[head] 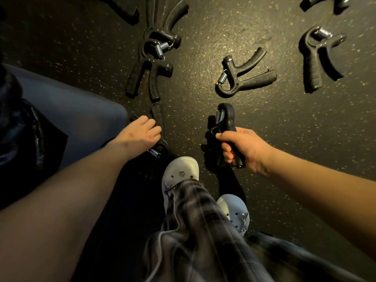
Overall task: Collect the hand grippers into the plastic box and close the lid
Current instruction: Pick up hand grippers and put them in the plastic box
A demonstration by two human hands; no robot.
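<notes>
At nine o'clock, the blue-grey plastic box [77,110] is sitting on the speckled floor [203,37]. Just beside it, toward seven o'clock, the left hand [140,135] is curling its fingers round a floor gripper [157,117]. Near centre, the right hand [244,149] is clamping its fingers on a held gripper [226,119], spring end pointing toward twelve. Loose grippers [256,78] are lying scattered from eleven to two o'clock.

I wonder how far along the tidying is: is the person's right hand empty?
No, the right hand grips a black hand gripper by its handles.
</notes>
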